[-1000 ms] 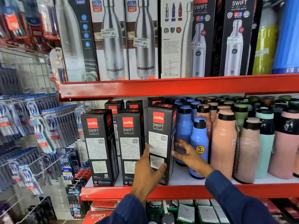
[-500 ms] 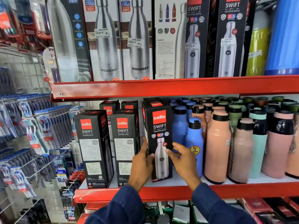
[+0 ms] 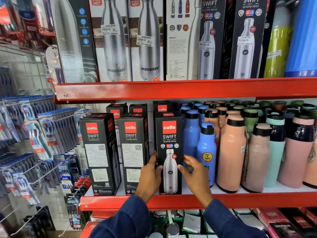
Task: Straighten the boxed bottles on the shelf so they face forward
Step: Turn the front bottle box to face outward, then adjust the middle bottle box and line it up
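Note:
Three black Cello Swift boxes stand in a front row on the red middle shelf [image 3: 171, 200]. The right box [image 3: 169, 134] shows its bottle picture to the front. My left hand [image 3: 151, 176] presses its left edge and my right hand [image 3: 193, 172] curls around its right edge. The middle box [image 3: 133, 152] and the left box [image 3: 99, 152] show their printed text panels to the front. More Cello boxes [image 3: 116, 110] stand behind them.
Loose blue [image 3: 206, 152], peach [image 3: 230, 152], mint and pink bottles crowd the shelf just right of the held box. The upper shelf [image 3: 171, 88] carries tall Modware and Swift boxes. Toothbrush packs [image 3: 39, 134] hang on pegs at the left.
The right box has been turned from its text panel to its bottle-picture face and now stands square at the shelf front. Both hands stay on its sides.

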The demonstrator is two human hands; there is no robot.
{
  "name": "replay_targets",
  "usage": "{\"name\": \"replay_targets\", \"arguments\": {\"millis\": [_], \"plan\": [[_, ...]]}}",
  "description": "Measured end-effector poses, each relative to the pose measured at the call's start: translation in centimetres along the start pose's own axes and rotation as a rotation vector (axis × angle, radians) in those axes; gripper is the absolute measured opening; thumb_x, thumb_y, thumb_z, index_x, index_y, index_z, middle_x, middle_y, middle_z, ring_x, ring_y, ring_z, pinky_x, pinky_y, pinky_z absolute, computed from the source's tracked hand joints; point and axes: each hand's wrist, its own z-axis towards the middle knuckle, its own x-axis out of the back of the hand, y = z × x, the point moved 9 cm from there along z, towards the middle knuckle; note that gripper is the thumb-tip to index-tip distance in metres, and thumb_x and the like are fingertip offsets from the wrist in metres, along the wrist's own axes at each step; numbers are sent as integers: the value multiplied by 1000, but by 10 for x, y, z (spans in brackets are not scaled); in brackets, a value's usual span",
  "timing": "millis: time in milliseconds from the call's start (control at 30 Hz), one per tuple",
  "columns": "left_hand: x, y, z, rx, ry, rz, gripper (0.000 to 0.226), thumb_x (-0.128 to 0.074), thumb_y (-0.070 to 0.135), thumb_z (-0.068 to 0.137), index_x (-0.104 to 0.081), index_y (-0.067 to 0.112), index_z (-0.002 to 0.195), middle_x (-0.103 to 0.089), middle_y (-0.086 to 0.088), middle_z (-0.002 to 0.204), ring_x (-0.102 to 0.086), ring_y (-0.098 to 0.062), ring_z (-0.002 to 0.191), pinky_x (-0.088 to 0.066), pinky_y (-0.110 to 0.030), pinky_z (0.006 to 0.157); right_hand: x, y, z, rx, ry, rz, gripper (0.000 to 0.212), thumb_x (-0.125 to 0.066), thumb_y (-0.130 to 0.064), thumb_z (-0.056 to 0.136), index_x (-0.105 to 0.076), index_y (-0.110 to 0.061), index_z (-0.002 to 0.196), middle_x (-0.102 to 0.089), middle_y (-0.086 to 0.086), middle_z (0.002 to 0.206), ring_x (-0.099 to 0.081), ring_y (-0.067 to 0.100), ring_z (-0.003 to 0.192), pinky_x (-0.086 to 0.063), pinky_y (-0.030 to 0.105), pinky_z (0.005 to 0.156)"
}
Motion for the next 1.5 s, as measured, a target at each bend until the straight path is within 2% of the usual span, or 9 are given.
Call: {"name": "replay_targets", "arguments": {"millis": [167, 233, 333, 500, 733, 933, 1067, 1200, 1500], "plan": [[8, 1, -14, 24, -20, -5, 64, -59, 10, 95, -31, 15, 152, -65, -9, 132, -64, -27, 120, -52, -34, 103, 9, 3, -9, -13, 27, -8, 46, -73, -8, 79, -60, -13, 123, -66, -4, 111, -66, 5, 82, -41, -4, 68], [18, 12, -23, 15, -12, 4, 64, -61, 10, 94, -33, 12, 151, -59, -5, 139, -59, -16, 126, -47, -23, 105, 14, 4, -13, -17, 73, 19, 44, -73, -8, 80, -62, -17, 121, -69, -3, 113, -68, 4, 81, -45, -1, 69], [43, 28, -40, -39, 89, 13, 49, -63, 10, 91, -54, 17, 139, -70, 9, 114, -65, 11, 92, -53, -8, 86, 29, -9, -20, 30, 196, 72, 36, -69, -6, 82, -64, -23, 114, -71, -2, 108, -68, 7, 82, -53, 10, 69], [98, 23, -67, 5, 379, 35, 23, -69, 11, 87, -71, 32, 96, -73, 17, 83, -69, -1, 73, -60, -22, 63, 14, -59, -33, 147, 152, 147, 31, -61, -1, 84, -68, -25, 103, -73, -7, 97, -68, 8, 82, -54, 17, 73], [119, -3, -69, 97, 324, 96, 55, -70, 12, 85, -51, 12, 137, -57, 29, 104, -57, 22, 96, -36, 8, 79, -85, -80, -49, 62, -230, 186, 43, -48, -9, 94, -48, -18, 135, -60, 0, 131, -54, -1, 118, -42, 15, 100], [106, -29, -41, 27, 147, 182, 74, -69, 29, 80, -34, 22, 144, -62, 1, 134, -62, -21, 118, -50, -32, 103, -105, -90, -37, -4, -123, 84, 46, -42, -5, 94, -41, -13, 140, -52, -12, 123, -47, -29, 95, -34, -5, 85], [98, -40, -30, 7, 105, 109, 87, -75, 30, 76, -26, 22, 147, -55, -1, 143, -55, -18, 129, -45, -32, 109, -110, -97, -30, -17, -36, 49, 46, -40, 3, 92, -46, -8, 136, -57, -16, 107, -55, -21, 94, -43, -3, 72], [95, -50, -22, -5, 86, 35, 98, -82, 44, 65, -28, 26, 145, -54, 1, 143, -55, -16, 129, -48, -36, 108, -106, -103, -32, -35, 57, 43, 41, -40, -3, 94, -53, -15, 131, -72, 10, 107, -63, 25, 97, -52, 32, 83], [116, -36, -13, -70, 225, -139, 101, -90, 41, 56, -35, 24, 139, -57, 3, 133, -58, -13, 121, -51, -39, 102, -84, -125, -35, 91, 139, 17, 29, -49, -6, 94, -65, -14, 115, -72, -3, 108, -66, 0, 98, -54, 18, 87]]}}
